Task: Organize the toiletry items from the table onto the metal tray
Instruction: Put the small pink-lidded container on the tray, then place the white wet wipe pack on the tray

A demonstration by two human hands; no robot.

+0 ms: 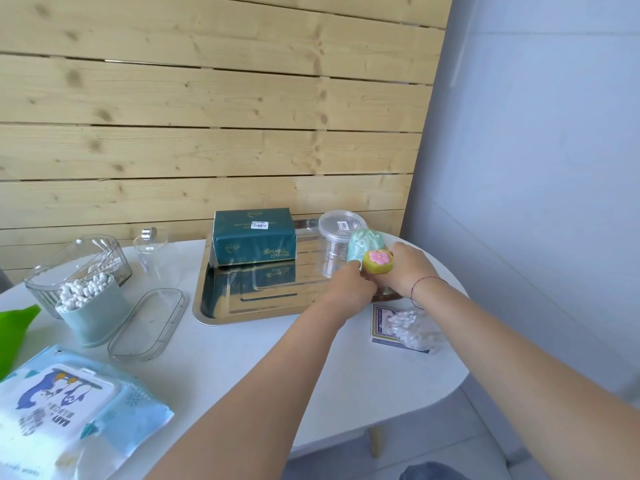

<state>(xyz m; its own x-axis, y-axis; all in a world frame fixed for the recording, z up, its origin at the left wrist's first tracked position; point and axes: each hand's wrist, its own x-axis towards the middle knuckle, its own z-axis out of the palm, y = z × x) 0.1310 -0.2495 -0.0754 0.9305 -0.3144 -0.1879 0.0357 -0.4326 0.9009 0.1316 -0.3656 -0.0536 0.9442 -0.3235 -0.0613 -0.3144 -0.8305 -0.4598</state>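
The metal tray lies mid-table against the wooden wall. On it stand a dark green tissue pack at the back left and a clear round jar at the back right. Over the tray's right edge, my right hand grips a yellow-green piece with a pink paw print. My left hand pinches the same cluster from the left, touching a mint green item just behind it. How these two pieces join is hidden by my fingers.
Left of the tray sit a clear lid, a clear cup, a mint holder of cotton swabs and a clear swab box. A baby wipes pack lies front left. A bag of swabs on a card box rests right.
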